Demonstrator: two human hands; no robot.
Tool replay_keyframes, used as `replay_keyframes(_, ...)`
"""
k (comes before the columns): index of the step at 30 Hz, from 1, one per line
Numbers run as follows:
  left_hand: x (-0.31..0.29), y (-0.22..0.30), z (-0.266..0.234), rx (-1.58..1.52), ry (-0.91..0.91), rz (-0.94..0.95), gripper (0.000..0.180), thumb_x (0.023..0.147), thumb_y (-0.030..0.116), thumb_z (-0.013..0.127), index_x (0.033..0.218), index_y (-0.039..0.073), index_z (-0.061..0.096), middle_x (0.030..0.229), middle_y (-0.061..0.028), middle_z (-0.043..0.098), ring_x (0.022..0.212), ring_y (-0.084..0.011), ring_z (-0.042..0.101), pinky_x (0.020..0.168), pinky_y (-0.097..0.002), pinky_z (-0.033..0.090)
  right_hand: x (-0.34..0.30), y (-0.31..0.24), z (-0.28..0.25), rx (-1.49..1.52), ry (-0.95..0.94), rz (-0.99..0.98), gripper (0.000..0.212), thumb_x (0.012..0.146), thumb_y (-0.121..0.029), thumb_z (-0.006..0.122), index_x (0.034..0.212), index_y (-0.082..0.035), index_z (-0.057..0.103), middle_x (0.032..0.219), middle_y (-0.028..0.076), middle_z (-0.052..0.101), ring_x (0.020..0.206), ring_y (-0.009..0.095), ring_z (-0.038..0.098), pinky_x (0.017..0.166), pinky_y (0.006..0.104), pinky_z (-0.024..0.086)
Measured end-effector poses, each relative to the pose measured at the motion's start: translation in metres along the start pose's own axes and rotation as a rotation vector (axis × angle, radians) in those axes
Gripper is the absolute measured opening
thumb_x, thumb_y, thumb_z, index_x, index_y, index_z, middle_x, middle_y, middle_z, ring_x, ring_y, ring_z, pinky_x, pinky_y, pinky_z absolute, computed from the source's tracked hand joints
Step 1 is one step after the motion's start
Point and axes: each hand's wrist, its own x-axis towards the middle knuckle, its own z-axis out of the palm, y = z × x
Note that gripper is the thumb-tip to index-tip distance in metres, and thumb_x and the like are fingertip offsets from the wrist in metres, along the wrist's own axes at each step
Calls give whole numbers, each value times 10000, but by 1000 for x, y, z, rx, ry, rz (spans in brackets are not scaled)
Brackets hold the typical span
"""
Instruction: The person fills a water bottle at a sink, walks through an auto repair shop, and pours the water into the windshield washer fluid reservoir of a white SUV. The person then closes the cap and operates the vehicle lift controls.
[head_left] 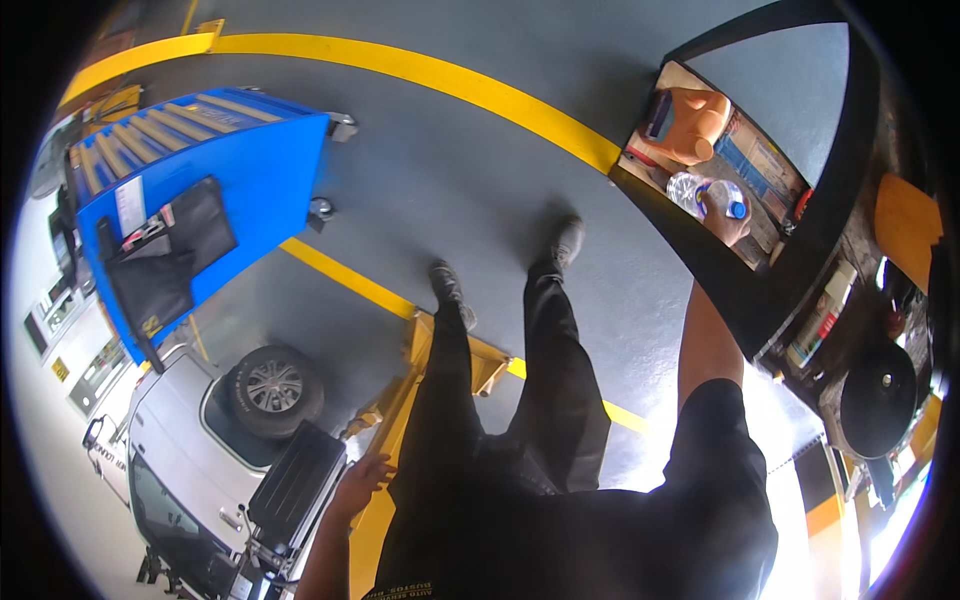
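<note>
My right hand [730, 224] reaches into the lower shelf [768, 218] of a dark bench at the right. Its fingers are closed round the upper part of a clear plastic bottle [688, 190] with a blue cap, which lies tilted on the shelf. Just behind the bottle sits an orange-brown plastic jug [690, 125], with a dark container [658, 115] against it. At my left side my left hand [362, 485] hangs low with nothing in it, fingers slightly bent and apart, near a yellow metal frame [395, 440].
A blue tool cabinet [265, 190] on castors stands at the left. Behind it is a silver vehicle [185, 420] with a wheel [275, 385]. The bench top carries a spray can [822, 312] and a round black disc [878, 398]. Yellow lines [400, 65] cross the grey floor.
</note>
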Motion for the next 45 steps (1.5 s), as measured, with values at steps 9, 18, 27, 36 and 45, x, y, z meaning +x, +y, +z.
replay_keyframes(9,49,-26,-14,-104,11,-97,344,1047,247,539,1326,52,585,1156,-85,719,986,-182,685,876,-354,536,54,-26,20,356,30,415,1151,571,-208,996,1520,-179,346,1499,144,230,1293,356,473,715,434,667)
replay_keyframes(18,56,-9,-8,-175,23,-100,385,1039,274,550,1360,64,576,1187,-97,709,1006,-205,680,896,-354,529,62,14,19,458,-175,423,1048,600,-92,960,1485,-203,410,1486,129,227,1299,360,465,800,509,645)
replay_keyframes(27,55,-19,5,-165,16,-133,346,1054,288,555,1329,82,587,1179,-78,721,1023,-195,697,873,-356,536,86,2,40,227,-134,90,954,618,-103,951,1436,-154,462,1438,175,380,1204,357,564,635,425,667)
replay_keyframes(36,57,5,14,-186,-8,-91,396,1051,313,546,1354,58,576,1173,-111,720,1031,-216,685,904,-364,537,98,26,-13,93,-47,-276,949,594,-231,964,1383,-111,451,1370,215,374,1228,364,461,878,386,590)
replay_keyframes(45,67,-3,16,-179,-30,-92,407,1058,337,536,1352,58,573,1181,-111,713,1023,-214,694,896,-353,540,126,-15,-21,-91,126,-400,905,619,-362,929,1355,-100,474,1311,249,450,1244,397,422,1079,492,409)
